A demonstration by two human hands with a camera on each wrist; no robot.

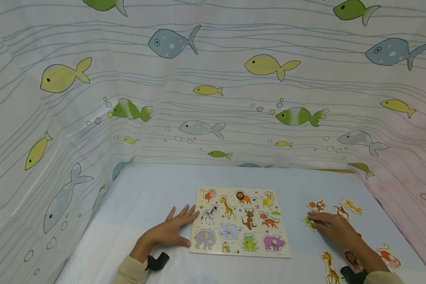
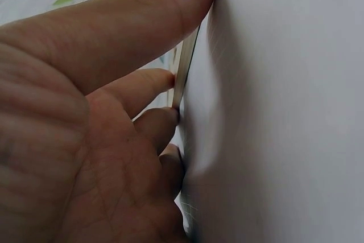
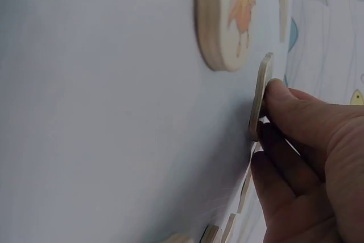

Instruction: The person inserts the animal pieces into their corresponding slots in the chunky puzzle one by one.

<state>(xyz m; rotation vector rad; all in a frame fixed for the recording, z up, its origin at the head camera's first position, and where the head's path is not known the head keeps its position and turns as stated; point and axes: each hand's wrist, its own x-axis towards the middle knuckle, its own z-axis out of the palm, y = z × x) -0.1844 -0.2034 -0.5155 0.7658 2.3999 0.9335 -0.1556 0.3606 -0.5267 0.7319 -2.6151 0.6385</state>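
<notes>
A wooden animal puzzle board (image 1: 246, 247) lies flat on the table. My left hand (image 1: 168, 232) is spread at its left side, with the thumb by the near corner and fingertips at the edge (image 2: 184, 64). Right of the board, my right hand (image 1: 335, 229) pinches a green animal puzzle piece (image 1: 308, 223) between thumb and fingers. In the right wrist view this piece (image 3: 261, 95) appears edge-on, close over the table, its printed face mostly hidden. On the board, the blue rhino (image 1: 228, 231) and purple hippo (image 1: 274, 243) show knobs.
Loose puzzle pieces lie around my right hand: an orange tiger-like one (image 1: 316, 205), a brown one (image 1: 341, 212), and a yellow one (image 1: 352, 206) beyond it. Nearer are a giraffe (image 1: 328, 266), a lion (image 1: 353, 260) and a monkey (image 1: 388, 256). A fish-print curtain (image 1: 213, 110) surrounds the table.
</notes>
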